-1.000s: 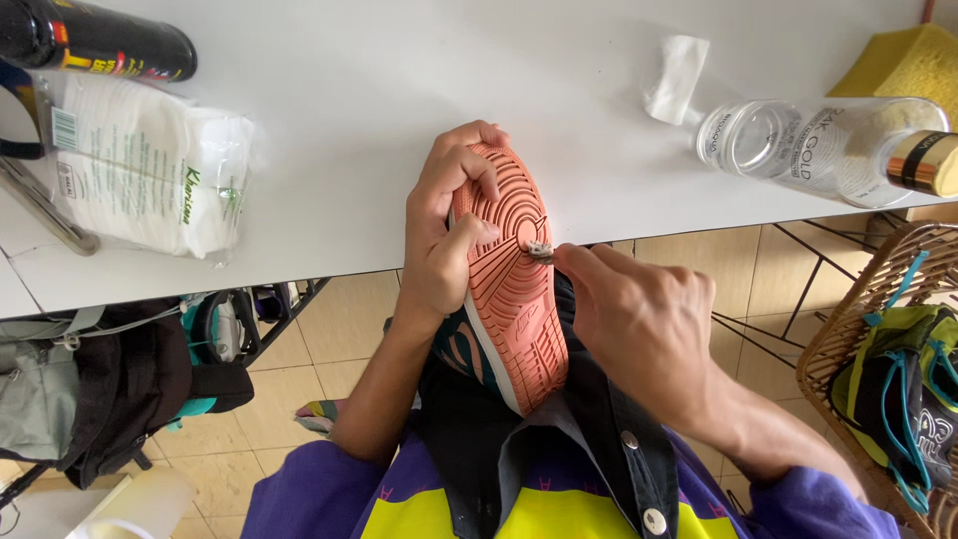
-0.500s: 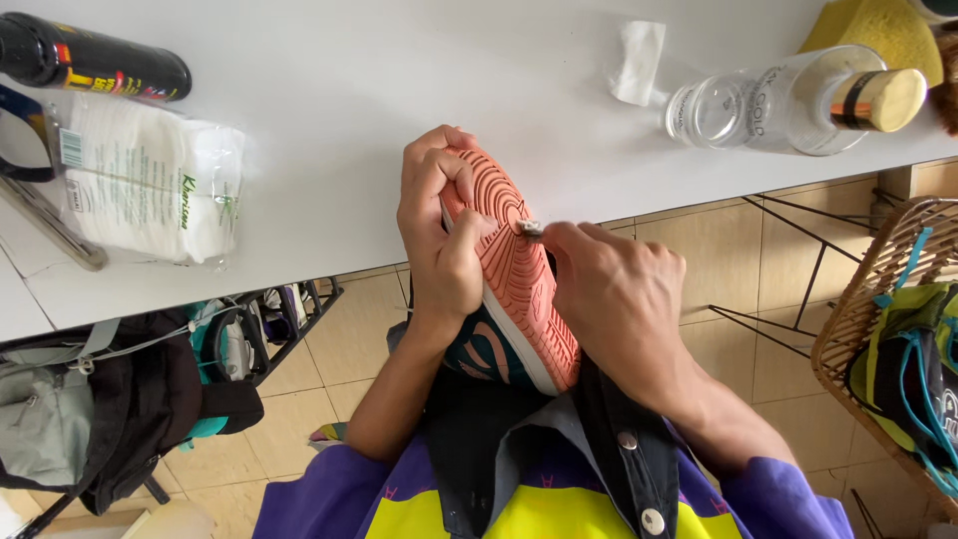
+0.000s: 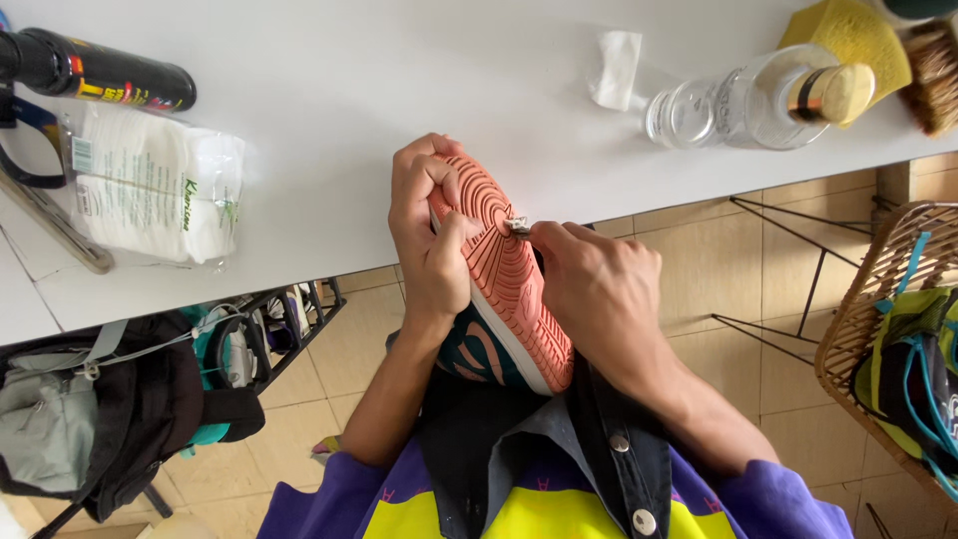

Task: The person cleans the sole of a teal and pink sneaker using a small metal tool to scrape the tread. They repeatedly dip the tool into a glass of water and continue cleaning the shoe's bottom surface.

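**White tabletop, tiled floor below: shoe sole being worked at the table edge**

White table (image 3: pixel 329 90) is filling the top of the view, and we are sitting at its near edge. Going left to right: black spray can (image 3: pixel 95 70) is lying at far left, with a bag of white pads (image 3: pixel 155 195) just below it. At centre, our left hand (image 3: pixel 429 235) is wrapping tightly around the toe end of the shoe (image 3: pixel 504 284), thumb pressing on the orange sole, sole facing up. Shoe is sitting over our lap, toe touching or overlapping the table edge. Our right hand (image 3: pixel 599 289) is pinching a small grey bit (image 3: pixel 518 226) against the sole's right rim; we cannot tell what it is. Further right, a clear glass bottle (image 3: pixel 743 100) is lying on its side, yellow sponge (image 3: pixel 848 35) behind it, wicker basket (image 3: pixel 878 319) on the floor at far right.
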